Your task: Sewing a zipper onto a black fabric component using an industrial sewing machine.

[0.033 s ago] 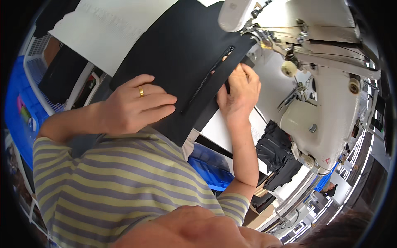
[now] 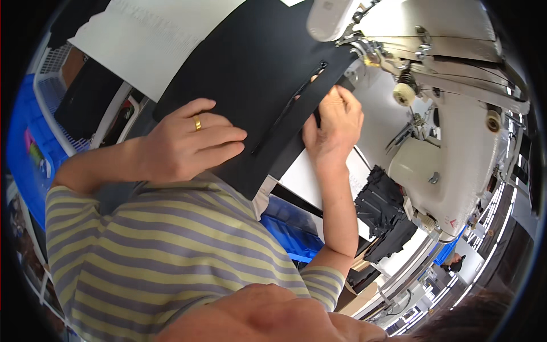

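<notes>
A large black fabric panel (image 2: 239, 68) is spread in front of me, its far right edge close to the needle end of a white sewing machine (image 2: 456, 148). A long, narrow slit (image 2: 289, 106) runs slantwise through the cloth, with dark shiny edges. My left hand (image 2: 191, 139), a gold ring on one finger, rests flat on the panel left of the slit, fingers stretched out. On the right, my right hand (image 2: 335, 122) grips the panel's edge, its fingers partly hidden underneath. Bits of fingertip show through the slit's far end.
A pile of black fabric pieces (image 2: 380, 199) lies beneath the machine's right side. White sheets (image 2: 137, 45) cover the far left. Blue bins stand at the left (image 2: 28, 154) and below the work (image 2: 290, 228). A white basket (image 2: 48, 108) holds dark cloth.
The view has shifted very slightly. Both hands keep nearly the same place on the panel, and no grip has visibly changed.
</notes>
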`<action>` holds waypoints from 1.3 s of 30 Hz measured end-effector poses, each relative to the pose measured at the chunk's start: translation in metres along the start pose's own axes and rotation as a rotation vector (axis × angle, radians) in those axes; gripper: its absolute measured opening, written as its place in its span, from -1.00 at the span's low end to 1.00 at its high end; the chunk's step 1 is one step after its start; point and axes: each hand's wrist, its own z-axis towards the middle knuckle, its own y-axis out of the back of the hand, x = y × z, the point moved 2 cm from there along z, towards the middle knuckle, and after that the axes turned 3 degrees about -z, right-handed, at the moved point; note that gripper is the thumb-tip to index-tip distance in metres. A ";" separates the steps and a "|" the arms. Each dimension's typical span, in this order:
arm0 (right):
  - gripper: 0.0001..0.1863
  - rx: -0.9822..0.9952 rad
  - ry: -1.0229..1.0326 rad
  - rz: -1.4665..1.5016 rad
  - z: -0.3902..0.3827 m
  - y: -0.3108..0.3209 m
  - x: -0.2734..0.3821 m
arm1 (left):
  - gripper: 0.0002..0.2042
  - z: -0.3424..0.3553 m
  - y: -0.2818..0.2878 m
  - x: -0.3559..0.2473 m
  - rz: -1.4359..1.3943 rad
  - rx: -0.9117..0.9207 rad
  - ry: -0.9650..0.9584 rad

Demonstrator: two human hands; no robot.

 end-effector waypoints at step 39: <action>-0.49 -0.031 0.007 -0.025 -0.002 -0.003 0.001 | -0.70 0.095 -0.015 0.089 0.176 0.142 -0.037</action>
